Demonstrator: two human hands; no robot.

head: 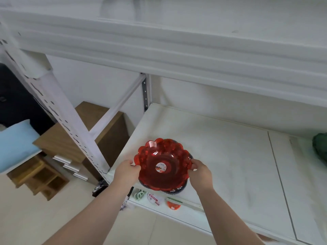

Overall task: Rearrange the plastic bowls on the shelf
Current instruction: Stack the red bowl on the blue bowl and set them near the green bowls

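Observation:
A clear red plastic bowl (163, 164) with a scalloped rim and a round sticker in its middle is nested on top of a dark bowl (174, 191) with white flower marks, whose edge peeks out below. Both sit over the front left part of the white shelf board (230, 156). My left hand (126, 171) grips the red bowl's left rim. My right hand (200, 174) grips its right rim. Whether the bowls rest on the board or are lifted, I cannot tell.
A lower shelf (159, 207) holds a green ring, a white lid and an orange item. A green object (320, 147) lies at the far right. The slotted white upright (58, 110), a wooden cabinet (74, 138) and a small wooden stool (42, 177) stand on the left.

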